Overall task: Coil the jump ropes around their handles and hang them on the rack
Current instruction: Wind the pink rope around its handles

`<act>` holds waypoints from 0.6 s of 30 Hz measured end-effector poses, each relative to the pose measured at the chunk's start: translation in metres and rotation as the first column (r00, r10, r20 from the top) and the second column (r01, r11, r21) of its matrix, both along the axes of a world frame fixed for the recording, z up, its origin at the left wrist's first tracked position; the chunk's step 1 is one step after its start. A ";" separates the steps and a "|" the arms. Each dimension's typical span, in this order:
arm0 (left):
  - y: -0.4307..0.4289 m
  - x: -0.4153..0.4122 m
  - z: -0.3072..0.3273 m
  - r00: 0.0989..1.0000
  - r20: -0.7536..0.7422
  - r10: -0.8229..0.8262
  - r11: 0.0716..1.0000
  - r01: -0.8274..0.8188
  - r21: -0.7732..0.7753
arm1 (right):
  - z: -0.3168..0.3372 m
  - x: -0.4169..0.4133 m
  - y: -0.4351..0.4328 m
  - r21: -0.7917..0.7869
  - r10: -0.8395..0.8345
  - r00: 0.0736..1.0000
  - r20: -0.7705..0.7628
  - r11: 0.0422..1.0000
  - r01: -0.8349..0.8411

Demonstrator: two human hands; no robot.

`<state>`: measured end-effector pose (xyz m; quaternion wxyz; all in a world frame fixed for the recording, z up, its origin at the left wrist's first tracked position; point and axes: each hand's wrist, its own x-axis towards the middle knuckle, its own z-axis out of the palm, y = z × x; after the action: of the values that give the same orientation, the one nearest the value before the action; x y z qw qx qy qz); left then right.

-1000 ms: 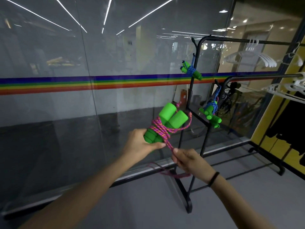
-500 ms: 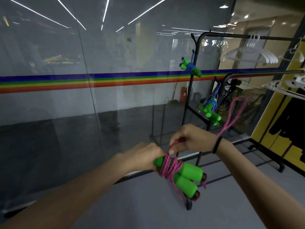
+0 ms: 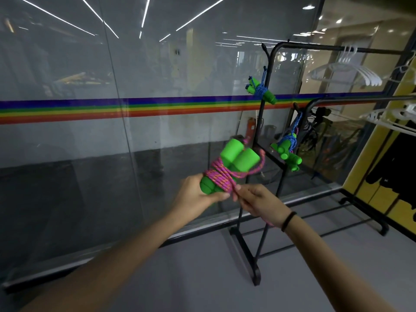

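Observation:
My left hand (image 3: 198,197) grips the lower ends of two green foam handles (image 3: 236,159), held side by side and pointing up and to the right. A pink jump rope (image 3: 221,176) is wound several times around their middle. My right hand (image 3: 258,199) pinches the rope just below the coil, and a loose length trails under my right wrist. Two other coiled ropes hang on the black rack (image 3: 269,70): a blue-roped bundle (image 3: 261,90) on an upper hook and another blue-roped bundle (image 3: 287,152) on a lower hook.
A glass wall with a rainbow stripe (image 3: 135,109) runs behind the rack. White hangers (image 3: 351,73) hang from the rack's top rail, more hangers (image 3: 391,118) from the lower rail. The rack's black foot (image 3: 245,255) stands on grey floor just ahead of me.
The handles swung from pointing down-right, low, back up to pointing up-right. My right hand came down from above the bundle to below the coil, bringing the raised loop of rope with it.

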<state>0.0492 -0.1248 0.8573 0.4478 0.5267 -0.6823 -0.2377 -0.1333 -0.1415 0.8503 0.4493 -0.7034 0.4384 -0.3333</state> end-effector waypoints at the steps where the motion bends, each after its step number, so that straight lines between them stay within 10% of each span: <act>1: -0.003 -0.001 -0.001 0.998 -0.032 0.063 0.998 -0.062 0.012 | 0.000 0.001 0.002 -0.027 0.006 0.999 -0.038 1.000 -0.007; 6: -0.015 0.015 -0.007 0.902 0.376 0.213 0.968 -0.248 0.046 | 0.005 0.002 0.007 -0.327 -0.033 0.821 -0.570 0.926 -0.189; 11: -0.009 0.030 -0.013 0.643 0.757 -0.112 0.988 -0.012 0.157 | 0.025 0.007 0.013 -0.477 -0.079 0.701 -0.709 0.786 -0.394; 15: 0.005 0.028 -0.007 0.542 0.715 -0.441 0.894 0.335 0.297 | 0.036 0.007 -0.002 -0.362 0.175 0.847 -0.502 0.847 -0.390; 18: 0.019 0.023 0.002 0.755 0.281 -0.593 0.800 0.511 0.316 | 0.034 0.005 -0.004 -0.212 0.408 0.913 -0.019 0.890 -0.403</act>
<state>0.0726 -0.1059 0.8596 0.1608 0.3812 -0.8480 -0.3312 -0.1278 -0.1454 0.8845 0.4372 -0.8187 0.2382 -0.2861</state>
